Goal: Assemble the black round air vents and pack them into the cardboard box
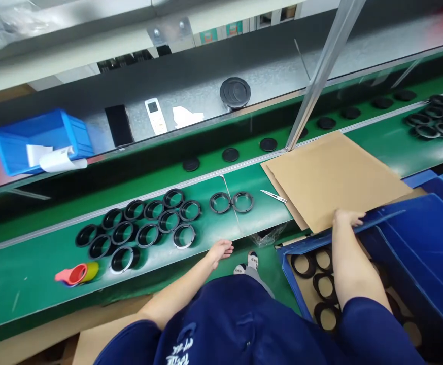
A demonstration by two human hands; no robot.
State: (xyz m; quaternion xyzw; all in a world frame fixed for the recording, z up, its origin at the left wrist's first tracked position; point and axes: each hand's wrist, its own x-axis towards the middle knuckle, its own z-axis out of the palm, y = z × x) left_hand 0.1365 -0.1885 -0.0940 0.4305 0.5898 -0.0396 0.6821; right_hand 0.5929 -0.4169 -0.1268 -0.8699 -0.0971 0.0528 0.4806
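Note:
My left hand (222,251) hangs at the near edge of the green worktable (259,223), fingers loosely stretched and nothing in them. My right hand (347,218) is at the near edge of a brown cardboard sheet (339,175), by the rim of a blue bin (295,284). Its fingers point right and look stretched out; whether they press on the sheet is hard to tell. Two black rings (243,202) lie side by side left of the sheet, near a utility knife (273,196). Several more black rings (168,221) stand grouped farther left.
Inside the bin lie black rings (325,286) on cardboard. Black discs (230,154) line the green strip behind the table. A red and yellow tape roll (77,274) is at left. The shelf holds a blue box (42,139) and a remote control (156,116). A metal post (320,76) rises behind the sheet.

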